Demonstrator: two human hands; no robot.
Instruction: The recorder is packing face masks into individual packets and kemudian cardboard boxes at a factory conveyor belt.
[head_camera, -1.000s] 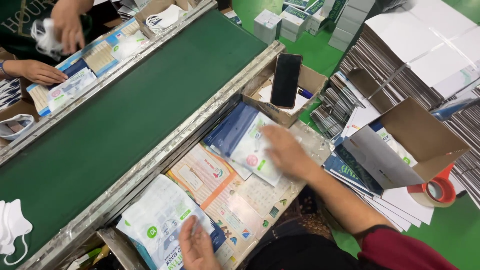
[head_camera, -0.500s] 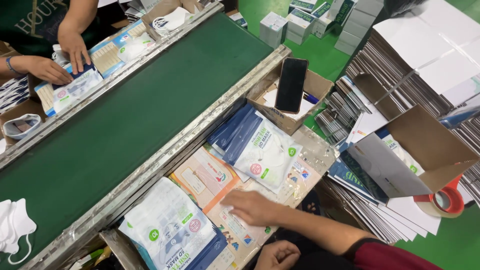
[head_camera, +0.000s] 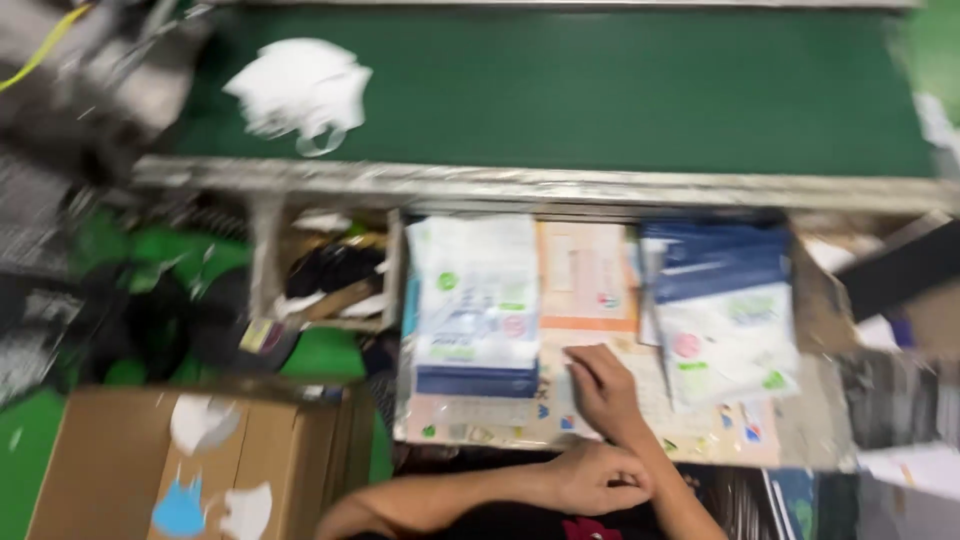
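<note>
motion blur smears packets (head_camera: 475, 300), hands (head_camera: 600, 385).

Even bright light, heavy motion blur throughout.

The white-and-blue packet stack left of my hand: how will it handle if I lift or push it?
The packet stack looks like glossy film pouches, so probably floppy and light. Stacked loosely, the top packs may slide apart when pushed. The right hand rests flat beside it.
</note>
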